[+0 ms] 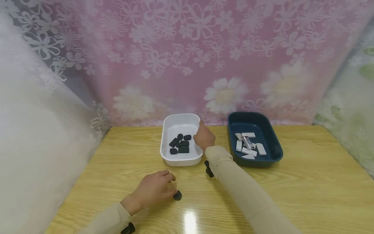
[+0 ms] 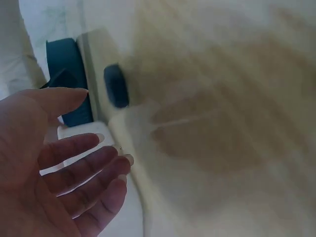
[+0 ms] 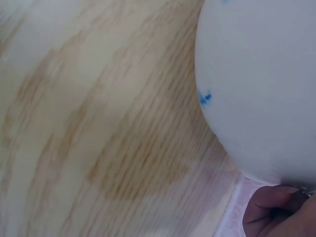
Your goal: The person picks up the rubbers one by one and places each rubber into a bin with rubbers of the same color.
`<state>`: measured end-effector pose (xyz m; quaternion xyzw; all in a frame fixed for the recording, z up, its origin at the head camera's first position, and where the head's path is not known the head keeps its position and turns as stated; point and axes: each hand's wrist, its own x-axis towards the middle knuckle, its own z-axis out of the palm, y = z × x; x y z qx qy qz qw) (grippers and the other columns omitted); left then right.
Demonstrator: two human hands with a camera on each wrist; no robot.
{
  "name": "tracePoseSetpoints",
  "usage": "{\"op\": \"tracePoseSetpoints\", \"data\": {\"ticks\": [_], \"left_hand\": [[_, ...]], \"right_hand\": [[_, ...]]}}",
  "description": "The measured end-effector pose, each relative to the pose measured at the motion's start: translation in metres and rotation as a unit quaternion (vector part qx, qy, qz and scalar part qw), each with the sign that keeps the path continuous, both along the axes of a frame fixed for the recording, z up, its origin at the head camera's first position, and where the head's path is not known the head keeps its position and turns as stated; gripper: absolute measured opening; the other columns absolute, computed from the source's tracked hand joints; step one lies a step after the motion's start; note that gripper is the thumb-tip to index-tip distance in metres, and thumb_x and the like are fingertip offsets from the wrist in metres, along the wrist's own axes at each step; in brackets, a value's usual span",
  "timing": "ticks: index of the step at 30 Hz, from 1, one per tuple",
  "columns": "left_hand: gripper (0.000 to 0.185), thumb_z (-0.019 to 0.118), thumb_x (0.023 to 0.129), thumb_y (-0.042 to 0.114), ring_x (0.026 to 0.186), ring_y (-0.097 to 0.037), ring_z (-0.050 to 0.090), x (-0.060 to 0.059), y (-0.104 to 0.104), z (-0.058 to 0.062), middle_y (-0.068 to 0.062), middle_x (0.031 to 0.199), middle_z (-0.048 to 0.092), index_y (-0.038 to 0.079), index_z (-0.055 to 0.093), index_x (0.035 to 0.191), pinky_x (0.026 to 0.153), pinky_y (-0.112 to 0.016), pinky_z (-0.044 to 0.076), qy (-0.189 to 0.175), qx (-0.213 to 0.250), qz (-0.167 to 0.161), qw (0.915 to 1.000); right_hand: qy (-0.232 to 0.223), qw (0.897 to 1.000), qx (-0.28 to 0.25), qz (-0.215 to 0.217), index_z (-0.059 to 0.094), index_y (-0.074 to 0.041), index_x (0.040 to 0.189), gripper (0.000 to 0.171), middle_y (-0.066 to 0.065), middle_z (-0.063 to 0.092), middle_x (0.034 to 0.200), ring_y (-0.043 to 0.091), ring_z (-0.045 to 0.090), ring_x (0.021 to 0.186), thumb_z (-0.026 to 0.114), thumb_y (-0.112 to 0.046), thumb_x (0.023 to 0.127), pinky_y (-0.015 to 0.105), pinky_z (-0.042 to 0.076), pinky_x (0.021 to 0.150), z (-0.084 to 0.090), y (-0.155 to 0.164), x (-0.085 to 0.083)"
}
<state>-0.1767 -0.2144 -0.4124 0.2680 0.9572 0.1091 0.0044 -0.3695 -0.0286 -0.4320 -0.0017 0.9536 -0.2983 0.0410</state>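
Note:
My right hand (image 1: 204,136) holds the right rim of a white tub (image 1: 166,130), its fingers curled there. In the right wrist view part of this hand (image 3: 269,210) shows at the bottom corner, against the tub's outer wall (image 3: 261,89). Several small black blocks (image 1: 183,149) lie in the tub. My left hand (image 1: 153,188) is low over the table beside a single black block (image 1: 177,195). From the left wrist, the hand (image 2: 64,158) has its thumb and loosely bent fingers apart, and the block (image 2: 116,86) lies beyond the thumb tip.
A dark blue tub (image 1: 273,143) stands right of the white one, with several white erasers (image 1: 261,149) in it, one in a printed sleeve. Both tubs are near the back edge of the wooden table (image 1: 306,188). A pink flowered curtain (image 1: 187,65) hangs behind.

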Motion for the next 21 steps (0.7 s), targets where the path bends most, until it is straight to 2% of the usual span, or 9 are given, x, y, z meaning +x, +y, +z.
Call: {"op": "tracePoseSetpoints", "data": {"ticks": [3, 7, 14, 21], "left_hand": [[0.034, 0.071, 0.083, 0.043, 0.072, -0.006, 0.051, 0.007, 0.004, -0.008, 0.007, 0.088, 0.054, 0.014, 0.067, 0.1, 0.059, -0.025, 0.046, -0.008, 0.004, -0.009, 0.9999], [0.026, 0.073, 0.081, 0.04, 0.074, -0.006, 0.048, 0.014, 0.006, -0.014, 0.01, 0.088, 0.049, 0.017, 0.067, 0.092, 0.059, -0.023, 0.043, -0.003, 0.011, -0.017, 0.9998], [0.013, 0.071, 0.085, 0.029, 0.071, -0.005, 0.044, 0.013, 0.01, -0.014, 0.012, 0.081, 0.045, 0.017, 0.064, 0.085, 0.057, -0.021, 0.04, -0.02, 0.014, -0.023, 0.9994], [0.013, 0.069, 0.081, 0.028, 0.07, -0.006, 0.047, 0.015, 0.015, -0.013, 0.011, 0.08, 0.047, 0.017, 0.065, 0.088, 0.056, -0.023, 0.041, -0.003, 0.007, -0.011, 0.9999]], "right_hand": [[0.001, 1.0, 0.003, 0.001, 0.024, -0.006, 0.149, 0.073, 0.022, 0.061, 0.115, 0.035, 0.062, 0.095, 0.061, -0.013, 0.086, 0.052, 0.048, 0.082, 0.001, 0.001, 0.001], [0.001, 1.0, 0.008, 0.0, 0.026, -0.007, 0.147, 0.071, 0.022, 0.062, 0.113, 0.036, 0.063, 0.094, 0.061, -0.014, 0.086, 0.052, 0.048, 0.081, 0.001, 0.001, 0.001], [-0.003, 1.0, 0.01, -0.006, 0.027, -0.008, 0.147, 0.07, 0.02, 0.063, 0.111, 0.035, 0.063, 0.092, 0.061, -0.014, 0.086, 0.052, 0.049, 0.079, -0.002, 0.002, -0.001], [-0.008, 1.0, 0.014, -0.001, 0.026, -0.01, 0.148, 0.071, 0.019, 0.063, 0.113, 0.034, 0.063, 0.092, 0.061, -0.015, 0.086, 0.052, 0.048, 0.08, 0.001, 0.001, -0.001]]}}
